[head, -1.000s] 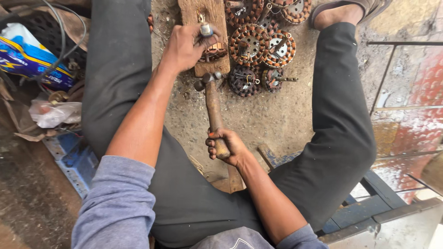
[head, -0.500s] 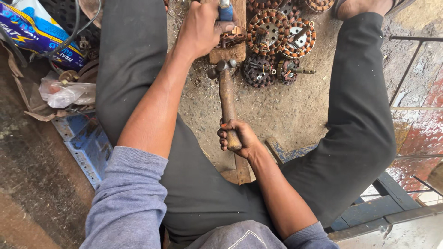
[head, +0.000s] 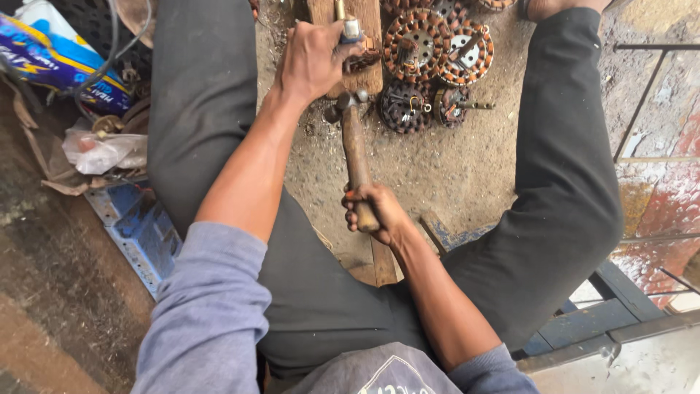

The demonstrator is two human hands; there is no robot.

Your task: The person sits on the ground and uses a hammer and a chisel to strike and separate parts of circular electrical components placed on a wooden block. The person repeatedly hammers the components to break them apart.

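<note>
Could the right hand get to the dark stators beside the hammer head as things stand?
Probably not at once: the right hand is shut on the hammer. The ground to the stators looks bare.

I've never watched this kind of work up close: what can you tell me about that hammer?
The hammer has a worn, brownish wooden handle and a small dull-grey metal head with a rounded end. It points away from the person, its head just short of the wooden block on the ground between the legs. The right hand grips the handle's near end; the left hand holds a tool beyond the head.
</note>
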